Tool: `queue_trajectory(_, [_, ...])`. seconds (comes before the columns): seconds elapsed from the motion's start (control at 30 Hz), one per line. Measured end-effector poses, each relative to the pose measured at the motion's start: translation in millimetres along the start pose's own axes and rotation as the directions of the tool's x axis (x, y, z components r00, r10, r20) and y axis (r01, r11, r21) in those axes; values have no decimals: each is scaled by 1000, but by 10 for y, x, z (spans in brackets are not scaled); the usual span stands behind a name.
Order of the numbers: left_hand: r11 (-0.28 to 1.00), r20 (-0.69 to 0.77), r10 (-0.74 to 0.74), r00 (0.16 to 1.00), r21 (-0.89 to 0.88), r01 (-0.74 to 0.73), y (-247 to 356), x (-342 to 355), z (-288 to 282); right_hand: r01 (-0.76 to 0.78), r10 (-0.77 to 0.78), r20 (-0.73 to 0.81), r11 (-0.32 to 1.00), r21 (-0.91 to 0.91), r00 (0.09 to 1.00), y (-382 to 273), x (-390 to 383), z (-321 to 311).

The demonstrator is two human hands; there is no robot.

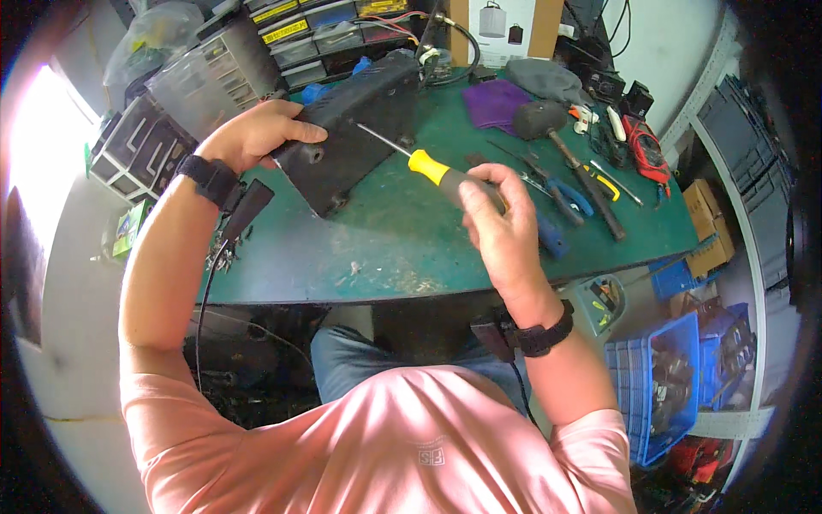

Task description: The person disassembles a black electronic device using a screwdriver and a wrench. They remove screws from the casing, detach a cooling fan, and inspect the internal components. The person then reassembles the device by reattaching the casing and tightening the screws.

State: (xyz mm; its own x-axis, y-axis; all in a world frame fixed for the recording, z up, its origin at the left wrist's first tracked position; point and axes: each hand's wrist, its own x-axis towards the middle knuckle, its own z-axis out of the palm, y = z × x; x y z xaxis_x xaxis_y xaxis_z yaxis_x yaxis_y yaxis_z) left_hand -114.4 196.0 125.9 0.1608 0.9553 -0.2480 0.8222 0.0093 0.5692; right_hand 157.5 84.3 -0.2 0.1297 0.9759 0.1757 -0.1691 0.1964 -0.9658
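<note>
A black box-shaped casing (364, 107) rests tilted on the green workbench, left of its middle. My left hand (261, 133) grips the casing's near left end, thumb over the top edge and the other fingers mostly hidden behind it. In my right hand (497, 210) is a screwdriver (428, 165) with a yellow and dark handle, my fingers wrapped round the grip. Its metal shaft points up and left, and the tip lies in front of the casing's dark face. Whether the tip touches the casing I cannot tell. A round fitting (315, 154) shows on the casing below my left thumb.
On the right of the workbench (402, 257) lie a mallet (539, 120), several hand tools, a purple cloth (497, 104) and a red meter (644, 147). Small-parts drawers (312, 38) stand at the back. A blue crate (655, 385) sits on the lower right. Cables hang from both wrist straps.
</note>
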Motion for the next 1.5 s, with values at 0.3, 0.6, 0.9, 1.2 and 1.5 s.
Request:
queue_trajectory(0.3, [1000, 30, -18, 999, -19, 18, -16, 0, -1, -69, 64, 53, 991, 112, 997, 10, 29, -30])
queue_trajectory(0.6, [1000, 69, -7, 998, -22, 9, -58, 30, -43, -252, 250, 31, 964, 84, 968, -30, -21, -32])
queue_trajectory(0.9, [1000, 23, -25, 999, -17, 26, -56, 40, -7, -92, 92, -62, 996, -6, 994, -27, -139, 128])
queue_trajectory(1.2, [1000, 9, -3, 1000, -18, 3, -23, 14, 28, 148, -160, -140, 984, -98, 977, 156, -168, 164])
queue_trajectory(1.5, [999, 40, 34, 999, -34, -33, -100, 86, 21, 351, -364, -109, 929, -122, 925, 312, -114, 176])
